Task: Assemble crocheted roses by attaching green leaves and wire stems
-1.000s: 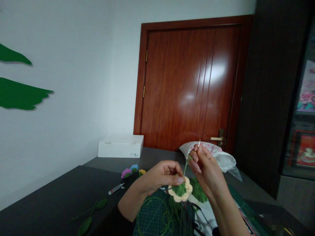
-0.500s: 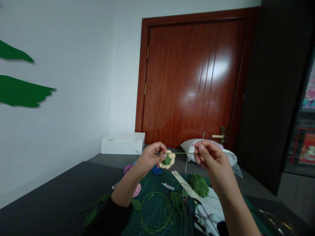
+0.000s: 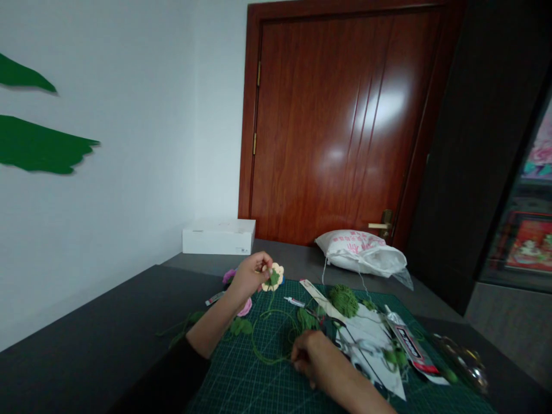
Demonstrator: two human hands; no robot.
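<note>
My left hand (image 3: 254, 271) is raised over the far part of the cutting mat, fingers pinched on a cream crocheted flower (image 3: 278, 271) with a green centre. A green yarn strand (image 3: 267, 361) hangs below the flower and loops across the mat. Low over the mat, my right hand (image 3: 311, 355) has its fingers curled downward beside that loop and some green crocheted leaves (image 3: 307, 319). Its fingertips are partly hidden, so what they hold, if anything, I cannot make out. Scissors (image 3: 362, 353) lie just right of this hand.
On the green cutting mat (image 3: 241, 374) are a green yarn ball (image 3: 344, 300), a small glue tube (image 3: 294, 301), a large glue tube (image 3: 409, 344) and a pink flower (image 3: 245, 307). A white box (image 3: 219, 237) and a white bag (image 3: 362, 250) stand behind.
My right hand has let go of the taut green strand and dropped down to the mat. My left hand has shifted slightly left, still with the flower. The view has tilted down a little.
</note>
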